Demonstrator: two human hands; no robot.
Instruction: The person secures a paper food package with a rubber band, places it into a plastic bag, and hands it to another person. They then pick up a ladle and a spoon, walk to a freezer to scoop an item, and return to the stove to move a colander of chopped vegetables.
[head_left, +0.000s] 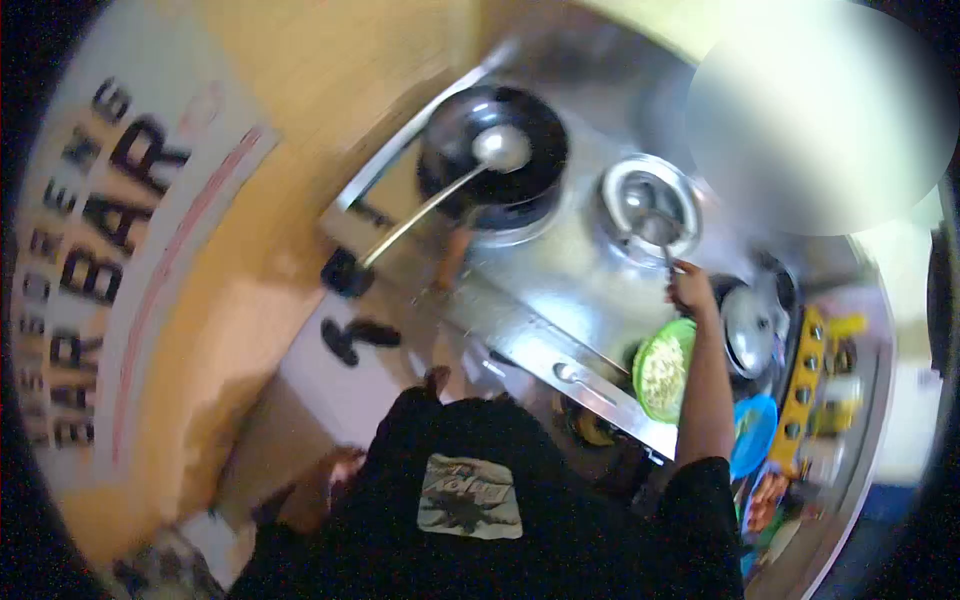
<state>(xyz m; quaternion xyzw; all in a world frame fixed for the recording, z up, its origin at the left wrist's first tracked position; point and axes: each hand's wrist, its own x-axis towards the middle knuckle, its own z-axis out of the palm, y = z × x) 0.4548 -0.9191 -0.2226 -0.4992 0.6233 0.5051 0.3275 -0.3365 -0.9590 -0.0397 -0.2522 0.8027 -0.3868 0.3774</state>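
Note:
My right hand is closed around the dark handle of a long utensil. The utensil's head dips into a round metal pot on the steel counter; blur hides whether it is a ladle or a strainer. Below my right forearm sits a green bowl of pale chopped food. My left hand hangs low at my left side, away from the counter. It is blurred, and its fingers do not show clearly.
A black wok stands at the left, with a long-handled ladle across it. To the right are a lidded pot, a blue bowl and several jars. A spoon lies by the front edge. Dark sandals lie on the floor.

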